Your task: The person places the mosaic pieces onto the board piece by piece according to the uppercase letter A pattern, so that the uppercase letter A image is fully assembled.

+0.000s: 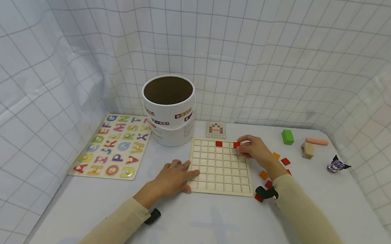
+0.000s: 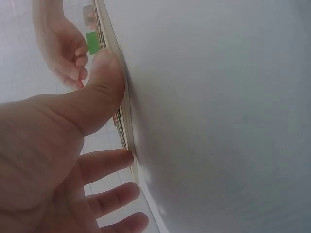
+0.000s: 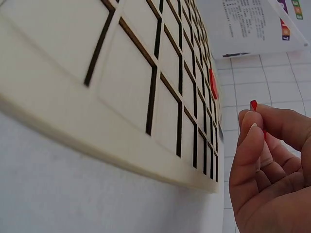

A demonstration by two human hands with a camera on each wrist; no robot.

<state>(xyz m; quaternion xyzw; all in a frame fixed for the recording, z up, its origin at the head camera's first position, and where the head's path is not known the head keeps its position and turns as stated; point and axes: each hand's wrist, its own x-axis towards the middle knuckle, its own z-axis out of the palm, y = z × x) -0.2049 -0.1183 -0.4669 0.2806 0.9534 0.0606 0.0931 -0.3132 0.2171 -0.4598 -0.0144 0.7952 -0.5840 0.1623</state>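
- Positioning of a red tile point(image 1: 236, 145) on the grid board point(image 1: 219, 171) is judged to be the step in hand.
- The tile is pinched between the thumb and fingertips of the right hand point(image 1: 254, 149), at the far row toward the right end; whether the board is touched by it cannot be told.
- The left hand point(image 1: 174, 178) is laid at the board's left edge, fingers spread and nothing gripped — the board is probably steadied by it.
- A second red tile point(image 1: 219, 143) is seated in the far row, left of the held piece; most cells are unfilled.
- A pattern card point(image 1: 216, 130) is set just beyond the far edge, presumably for reference.
- Loose tiles point(image 1: 285, 161), red and orange, are scattered to the right, some partly hidden by the right forearm.
- For the next move, the cell should be checked against the card and the tile levelled before release — a tilted edge could be caught on a divider.
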